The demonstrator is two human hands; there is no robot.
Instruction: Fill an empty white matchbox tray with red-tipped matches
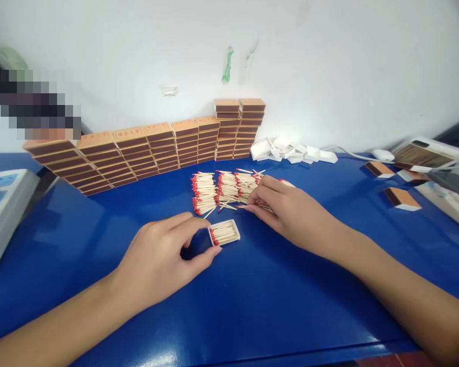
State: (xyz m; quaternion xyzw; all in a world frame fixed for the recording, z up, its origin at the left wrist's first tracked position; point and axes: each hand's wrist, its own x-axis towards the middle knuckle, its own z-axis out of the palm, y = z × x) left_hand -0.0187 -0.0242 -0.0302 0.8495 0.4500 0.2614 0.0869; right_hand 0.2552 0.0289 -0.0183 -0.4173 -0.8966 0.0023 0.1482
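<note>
A small white matchbox tray (236, 236) lies on the blue table, with red-tipped matches (224, 232) inside it. My left hand (164, 255) grips this tray by its left end, thumb on the near side and forefinger on the far side. Beyond it, loose red-headed matches (204, 191) are spread in several rough rows. My right hand (283, 204) is at the right part of these rows, its thumb and forefinger pinched on a match (240, 206). Its other fingers cover some of the matches behind.
Stacked matchboxes (160, 148) form a low wall along the back. White empty trays (290, 150) are heaped to their right. Several matchbox sleeves (402, 198) and a phone-like device (428, 152) sit at the far right. A power strip (7, 204) stands at the left.
</note>
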